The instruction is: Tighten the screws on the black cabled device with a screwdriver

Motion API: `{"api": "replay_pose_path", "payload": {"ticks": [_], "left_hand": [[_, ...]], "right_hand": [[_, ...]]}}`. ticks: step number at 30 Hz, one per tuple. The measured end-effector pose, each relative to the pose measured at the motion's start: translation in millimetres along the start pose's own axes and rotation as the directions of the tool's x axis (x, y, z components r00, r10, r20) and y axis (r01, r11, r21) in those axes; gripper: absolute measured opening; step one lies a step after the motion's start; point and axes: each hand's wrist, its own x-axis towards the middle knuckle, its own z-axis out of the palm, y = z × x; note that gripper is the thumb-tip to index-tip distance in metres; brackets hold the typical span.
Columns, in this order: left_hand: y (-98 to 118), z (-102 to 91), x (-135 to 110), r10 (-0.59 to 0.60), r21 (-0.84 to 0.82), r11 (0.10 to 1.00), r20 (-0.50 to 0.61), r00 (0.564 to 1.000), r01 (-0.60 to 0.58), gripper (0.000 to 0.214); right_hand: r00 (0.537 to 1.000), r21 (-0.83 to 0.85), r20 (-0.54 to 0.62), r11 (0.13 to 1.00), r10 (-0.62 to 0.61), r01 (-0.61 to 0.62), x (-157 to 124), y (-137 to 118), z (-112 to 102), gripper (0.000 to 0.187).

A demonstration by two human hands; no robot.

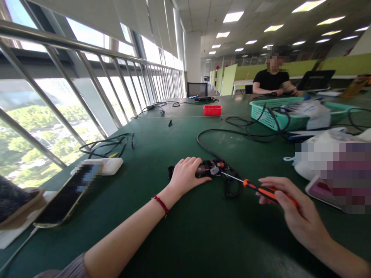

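A small black device (209, 168) with exposed parts and a black cable lies on the green table (179, 231). My left hand (185, 173) rests on top of its left end, fingers curled over it and pressing it down. My right hand (292, 204) grips the orange-and-black handle of a screwdriver (261, 189). The thin metal shaft points left, and its tip touches the device's open end. A red string circles my left wrist.
A phone (68, 199) and a white box (108, 166) lie at the left beside coiled cables (107, 144). A red tray (212, 110) and a teal basket (278, 112) stand farther back. A person sits at the far end. Windows and a railing run along the left.
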Motion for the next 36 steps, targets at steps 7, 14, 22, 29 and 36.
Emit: {"api": "replay_pose_path", "payload": {"ticks": [7,14,22,29,36], "left_hand": [[0.3,-0.8,-0.4,0.007,-0.002,1.0,0.005,1.0,-0.007,0.048],[-0.6,0.4,-0.9,0.025,0.02,0.999,-0.019,1.0,-0.025,0.049],[0.9,-0.1,-1.1,0.027,0.029,0.999,-0.011,1.0,-0.027,0.047],[1.6,0.3,-0.7,0.03,0.027,0.999,-0.019,0.999,-0.029,0.045],[0.7,2.4,0.9,0.017,-0.02,1.0,-0.011,1.0,-0.017,0.043]], "right_hand": [[0.999,-0.006,-0.038,1.0,0.03,-0.031,-2.7,7.7,0.5,0.02],[0.952,-0.13,-0.279,0.987,-0.124,0.091,2.2,4.2,2.7,0.022],[0.97,-0.215,-0.212,0.974,-0.122,0.075,0.7,1.5,1.5,0.018],[0.926,-0.309,-0.268,0.934,-0.266,0.179,-2.5,2.9,1.7,0.022],[0.958,-0.364,-0.152,0.915,-0.242,0.174,-1.4,-0.4,2.3,0.017]]}}
